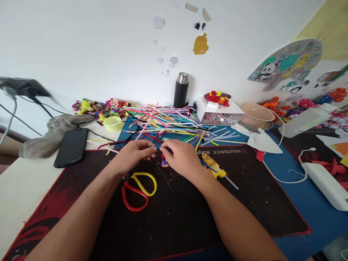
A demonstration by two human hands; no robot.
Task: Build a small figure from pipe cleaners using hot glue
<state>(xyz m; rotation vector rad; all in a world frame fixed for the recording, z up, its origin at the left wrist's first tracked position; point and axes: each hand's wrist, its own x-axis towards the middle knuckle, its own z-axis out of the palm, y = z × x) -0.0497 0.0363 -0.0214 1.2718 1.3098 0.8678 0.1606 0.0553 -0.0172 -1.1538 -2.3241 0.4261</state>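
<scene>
My left hand and my right hand meet over the far part of the black desk mat. Both pinch a thin blue pipe cleaner, which shows between the fingertips and comes out past the right hand. Scissors with one red and one yellow handle loop lie below my left hand, their blades hidden under it. Partly behind my right hand is a small purple and red piece. A yellow hot glue gun with a clear glue stick lies right of that hand.
A heap of coloured pipe cleaners spreads along the back. Behind it stands a black thermos, with a white drawer box and a beige bowl to its right. A phone and yellow tape roll are at left.
</scene>
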